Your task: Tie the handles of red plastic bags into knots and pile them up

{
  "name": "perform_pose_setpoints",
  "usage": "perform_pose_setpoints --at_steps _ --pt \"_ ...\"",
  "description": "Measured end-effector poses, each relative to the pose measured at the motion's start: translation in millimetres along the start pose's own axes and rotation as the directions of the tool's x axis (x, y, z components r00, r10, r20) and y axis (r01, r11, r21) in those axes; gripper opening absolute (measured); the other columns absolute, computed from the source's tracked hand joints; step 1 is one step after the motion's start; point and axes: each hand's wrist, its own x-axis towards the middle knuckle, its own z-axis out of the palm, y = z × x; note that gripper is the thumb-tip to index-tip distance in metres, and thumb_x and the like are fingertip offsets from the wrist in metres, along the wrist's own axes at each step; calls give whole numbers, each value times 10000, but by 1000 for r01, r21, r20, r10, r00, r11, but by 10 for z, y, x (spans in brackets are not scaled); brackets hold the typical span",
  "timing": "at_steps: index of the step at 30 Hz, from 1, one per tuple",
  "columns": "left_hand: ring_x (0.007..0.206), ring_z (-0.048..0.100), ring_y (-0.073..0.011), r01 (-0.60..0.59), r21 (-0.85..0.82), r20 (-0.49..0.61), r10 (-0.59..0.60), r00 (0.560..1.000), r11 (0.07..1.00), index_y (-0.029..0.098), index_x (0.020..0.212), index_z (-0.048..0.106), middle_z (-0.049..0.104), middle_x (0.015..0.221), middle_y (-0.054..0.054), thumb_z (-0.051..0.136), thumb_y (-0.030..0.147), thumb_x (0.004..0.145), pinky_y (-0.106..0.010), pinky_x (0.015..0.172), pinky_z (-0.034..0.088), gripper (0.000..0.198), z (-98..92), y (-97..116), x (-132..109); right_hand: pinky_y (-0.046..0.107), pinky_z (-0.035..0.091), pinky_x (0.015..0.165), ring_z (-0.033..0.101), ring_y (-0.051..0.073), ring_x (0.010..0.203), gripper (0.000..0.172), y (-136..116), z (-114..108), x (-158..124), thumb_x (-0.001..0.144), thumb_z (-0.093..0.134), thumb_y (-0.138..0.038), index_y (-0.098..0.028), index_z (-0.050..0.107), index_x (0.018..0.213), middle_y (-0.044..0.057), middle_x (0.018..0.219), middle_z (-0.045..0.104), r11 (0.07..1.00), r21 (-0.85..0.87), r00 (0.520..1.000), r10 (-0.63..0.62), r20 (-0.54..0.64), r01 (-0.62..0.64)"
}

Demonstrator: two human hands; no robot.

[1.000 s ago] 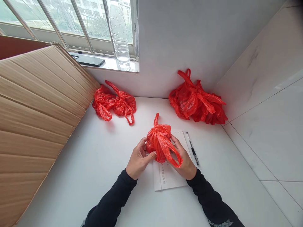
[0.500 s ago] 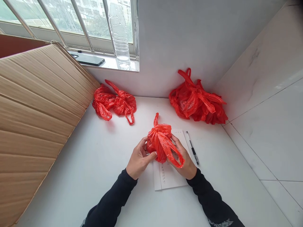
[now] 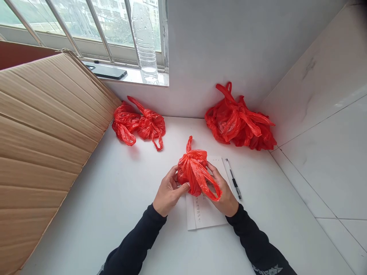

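Note:
Between my two hands is a knotted red plastic bag, with one handle loop standing up and another hanging toward me on the right. My left hand grips its left side, the thumb in front. On the right side my right hand closes around it, its fingers partly hidden by the bag and the loop. What the bag contains cannot be made out. Beneath it lies a sheet of paper with a column of handwritten numbers, and a black pen rests just to the right of the sheet.
Two knotted red bags lie by the wall at back left. A heap of red bags sits at back right, near the tiled wall. A large cardboard box fills the left. A clear bottle and a phone are on the windowsill.
The hanging handle loop has shifted very slightly up and left. Both hands keep their hold on the bag, and everything else looks the same.

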Motion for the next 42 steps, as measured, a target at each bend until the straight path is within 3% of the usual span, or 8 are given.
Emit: perform_pose_setpoints --at_steps 5,17,25,28,35,38,42 --pt "792 602 -143 -15 -5 3 15 1000 1000 169 1185 556 654 979 -54 738 224 831 -277 706 545 402 -9 -23 11 397 550 946 671 237 1066 754 -22 3 7 908 653 -257 -238 249 1545 75 1113 714 1000 15 1000 -15 4 15" --pt "760 606 -139 -24 5 16 24 1000 1000 172 1223 544 655 955 -50 729 222 844 -280 688 551 425 -2 -11 4 408 543 940 699 228 965 737 -36 16 2 913 661 -273 -247 275 1540 60 1045 728 999 47 1000 6 -9 -5" --pt "686 605 -133 15 -41 29 -13 999 999 177 1183 544 665 845 -18 767 176 792 -276 661 537 450 7 6 -2 382 545 977 652 244 1163 747 -27 24 -5 902 670 -262 -250 270 1532 112 1320 630 996 89 1000 3 -14 -2" --pt "723 618 -145 22 -3 14 -22 1000 1000 176 1185 556 682 934 -49 762 203 799 -286 677 543 438 12 15 -9 390 525 1021 614 251 1233 735 -31 20 -1 904 669 -268 -242 279 1526 123 1354 610 995 99 1000 -19 12 18" --pt "1022 638 -221 -67 51 -12 68 998 996 191 1242 590 661 1178 -106 713 282 861 -349 916 524 410 -17 -29 -25 406 536 988 649 258 1163 732 -39 27 -14 908 663 -305 -232 278 1527 124 1295 639 997 80 1000 1 27 -3" --pt "993 649 -214 -69 45 -20 69 997 997 198 1243 593 674 1154 -100 702 300 873 -376 949 515 399 -1 -29 -45 417 541 966 680 263 1084 770 -47 58 -16 864 712 -333 -230 311 1513 110 1209 678 997 81 1000 16 0 -16" --pt "877 649 -195 -109 94 -98 118 988 990 205 1197 616 700 1032 -74 697 319 875 -343 832 544 351 -9 38 -94 419 560 898 695 259 965 797 -40 94 -7 834 735 -397 -234 338 1506 89 1088 698 997 79 999 16 -45 -13"
